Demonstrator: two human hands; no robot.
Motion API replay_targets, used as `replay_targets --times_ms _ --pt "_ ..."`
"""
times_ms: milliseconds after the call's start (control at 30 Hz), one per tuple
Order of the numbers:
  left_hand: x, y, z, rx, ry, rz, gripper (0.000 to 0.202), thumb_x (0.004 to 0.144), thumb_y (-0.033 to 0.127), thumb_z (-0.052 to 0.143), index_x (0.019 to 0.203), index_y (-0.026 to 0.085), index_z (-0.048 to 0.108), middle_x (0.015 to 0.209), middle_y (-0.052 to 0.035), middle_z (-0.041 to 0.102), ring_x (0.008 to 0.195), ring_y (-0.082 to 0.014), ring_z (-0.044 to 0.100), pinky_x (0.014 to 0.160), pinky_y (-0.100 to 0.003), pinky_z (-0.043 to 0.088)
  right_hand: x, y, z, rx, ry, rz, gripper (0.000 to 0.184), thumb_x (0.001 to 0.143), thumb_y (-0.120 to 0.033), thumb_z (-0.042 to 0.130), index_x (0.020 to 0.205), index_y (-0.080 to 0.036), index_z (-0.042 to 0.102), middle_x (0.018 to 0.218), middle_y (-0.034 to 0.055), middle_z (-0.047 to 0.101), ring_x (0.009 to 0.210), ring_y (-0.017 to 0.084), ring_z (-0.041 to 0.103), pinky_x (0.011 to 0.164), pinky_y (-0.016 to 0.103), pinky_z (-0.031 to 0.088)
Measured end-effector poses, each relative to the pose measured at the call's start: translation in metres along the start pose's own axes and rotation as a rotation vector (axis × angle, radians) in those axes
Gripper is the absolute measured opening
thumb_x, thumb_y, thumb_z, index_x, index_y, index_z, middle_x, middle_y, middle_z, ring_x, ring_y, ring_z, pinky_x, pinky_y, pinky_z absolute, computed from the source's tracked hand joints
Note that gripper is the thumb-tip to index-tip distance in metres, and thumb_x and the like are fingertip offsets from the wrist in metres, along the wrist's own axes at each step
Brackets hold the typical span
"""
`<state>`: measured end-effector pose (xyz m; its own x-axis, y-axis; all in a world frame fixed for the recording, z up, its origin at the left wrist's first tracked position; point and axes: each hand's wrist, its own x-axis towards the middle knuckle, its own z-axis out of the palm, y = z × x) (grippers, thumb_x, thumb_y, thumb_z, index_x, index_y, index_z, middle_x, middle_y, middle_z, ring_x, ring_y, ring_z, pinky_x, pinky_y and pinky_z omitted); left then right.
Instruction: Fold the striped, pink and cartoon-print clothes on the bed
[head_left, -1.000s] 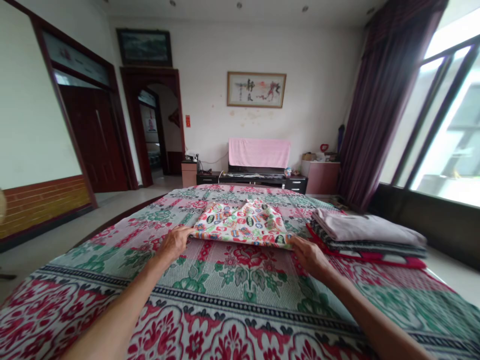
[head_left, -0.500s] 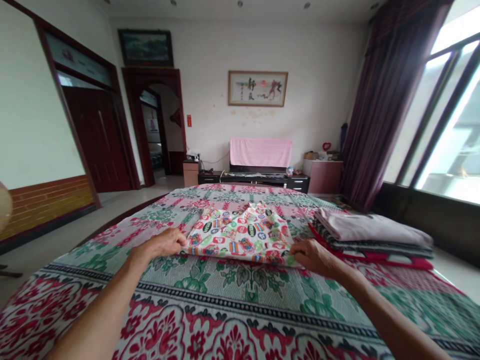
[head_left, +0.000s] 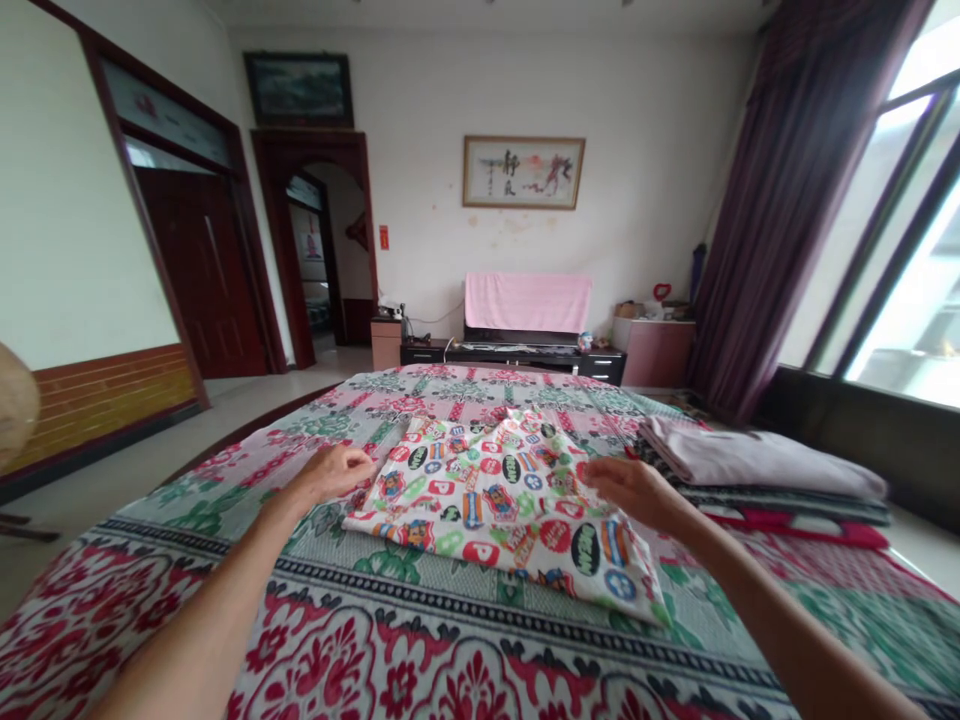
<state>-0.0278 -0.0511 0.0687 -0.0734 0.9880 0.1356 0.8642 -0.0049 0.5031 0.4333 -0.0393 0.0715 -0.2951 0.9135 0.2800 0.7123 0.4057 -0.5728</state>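
1. Clock centred on the printed cloth (head_left: 491, 510), 12 = away from the person. It lies spread on the floral cover (head_left: 465, 655), creased toward 12, near edge slanting down to a corner at 4.
2. Left hand (head_left: 334, 474): at 9 to 10, just beside the cloth's edge, fingers curled. Cannot tell if the grip is together or slightly apart.
3. Right hand (head_left: 626, 488): at 3, fingertips over the cloth's side; contact unclear. Fingers bent, grip state can't be read either.
4. Folded stack (head_left: 772, 465): farther out at 3, pale piece on top, dark then red-and-white below.
5. Pink cloth (head_left: 529, 302): 12, well beyond the cover. Framed picture (head_left: 523, 173) above it on the wall.
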Motion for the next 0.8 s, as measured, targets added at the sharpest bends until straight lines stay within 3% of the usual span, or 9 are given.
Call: replay_targets --times_ms 100,300,433,567,633,800 --pt "0.007 -0.014 0.016 0.091 0.03 0.057 0.027 0.067 0.039 0.053 0.068 0.019 0.07 0.075 -0.0009 0.066 0.073 -0.0166 0.058 0.065 -0.021 0.041 0.022 0.005 0.009 -0.16 0.151 0.049 0.027 0.075 -0.023 0.047 0.09 -0.018 0.07 0.078 0.0029 0.07 0.07 0.016 0.063 0.062 0.024 0.046" --pt "0.014 -0.03 0.03 0.181 0.049 0.045 0.03 0.065 0.042 0.056 0.082 0.024 0.073 0.09 -0.0029 0.066 0.079 -0.0179 0.06 0.068 -0.024 0.042 0.046 0.019 0.044 -0.365 0.248 0.075 0.031 0.072 -0.016 0.048 0.095 -0.02 0.07 0.091 0.0058 0.07 0.074 0.016 0.064 0.07 0.025 0.046" --pt "0.019 -0.031 0.029 0.16 0.01 -0.004 0.025 0.061 0.033 0.057 0.079 0.023 0.073 0.081 0.0001 0.068 0.074 -0.0162 0.06 0.063 -0.021 0.042 0.041 0.039 0.063 -0.343 0.287 0.014 0.026 0.076 -0.018 0.047 0.09 -0.019 0.068 0.095 0.0068 0.068 0.082 0.017 0.064 0.078 0.026 0.046" --pt "0.035 -0.022 0.027 0.236 -0.059 -0.091 0.02 0.063 0.028 0.053 0.067 0.02 0.071 0.061 -0.0004 0.065 0.065 -0.0175 0.059 0.055 -0.022 0.037 0.038 0.049 0.068 -0.302 0.3 0.003 0.023 0.075 -0.018 0.048 0.088 -0.021 0.067 0.096 0.0059 0.068 0.084 0.018 0.064 0.08 0.027 0.046" --pt "0.05 -0.014 0.028 0.266 -0.01 -0.112 0.022 0.066 0.029 0.05 0.064 0.019 0.07 0.064 -0.0031 0.066 0.068 -0.02 0.061 0.056 -0.024 0.037 0.039 0.05 0.068 -0.301 0.296 0.014 0.024 0.075 -0.018 0.048 0.088 -0.021 0.067 0.095 0.0057 0.068 0.085 0.018 0.063 0.081 0.028 0.045" --pt "0.095 -0.002 0.045 0.132 0.192 -0.158 0.023 0.069 0.031 0.051 0.078 0.021 0.07 0.084 -0.0069 0.071 0.082 -0.0243 0.063 0.066 -0.027 0.042 0.04 0.047 0.069 -0.305 0.282 0.039 0.025 0.076 -0.017 0.045 0.089 -0.02 0.067 0.096 0.0064 0.067 0.085 0.018 0.063 0.081 0.028 0.045"
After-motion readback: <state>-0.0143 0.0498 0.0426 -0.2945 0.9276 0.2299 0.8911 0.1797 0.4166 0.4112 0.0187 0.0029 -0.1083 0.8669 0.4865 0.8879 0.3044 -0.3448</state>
